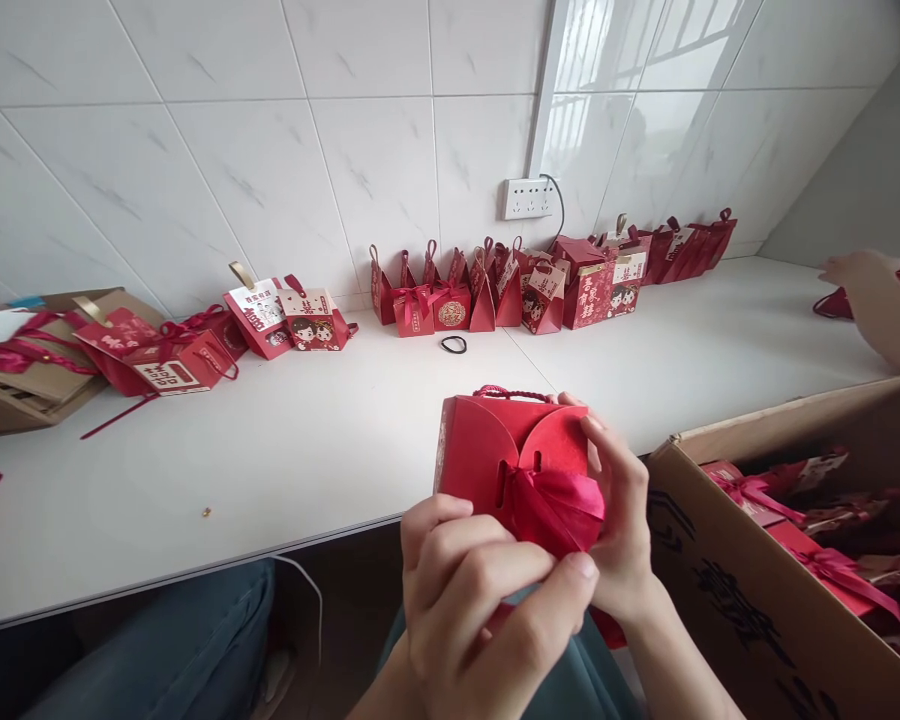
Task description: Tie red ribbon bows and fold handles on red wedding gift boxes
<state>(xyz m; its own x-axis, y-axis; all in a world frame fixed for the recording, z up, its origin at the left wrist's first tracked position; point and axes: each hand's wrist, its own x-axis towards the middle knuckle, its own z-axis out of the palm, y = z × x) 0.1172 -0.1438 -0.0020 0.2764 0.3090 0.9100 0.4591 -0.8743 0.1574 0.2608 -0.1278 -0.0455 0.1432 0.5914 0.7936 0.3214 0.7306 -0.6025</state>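
A small red gift box (487, 450) with curved flaps and a red satin ribbon (551, 505) is held in front of me above the counter's edge. My left hand (472, 600) is closed, its fingers pinching the ribbon at the box's front. Cupping the box's right side is my right hand (622, 520), with the thumb pressed on the flap. A red cord handle shows at the box's top.
A row of finished red gift boxes (495, 290) lines the tiled wall on the white counter (270, 450), with more (195, 345) at the left. A black hair tie (454, 344) lies on the counter. A cardboard carton (757, 600) of boxes stands at my right. Another person's hand (870, 290) works at far right.
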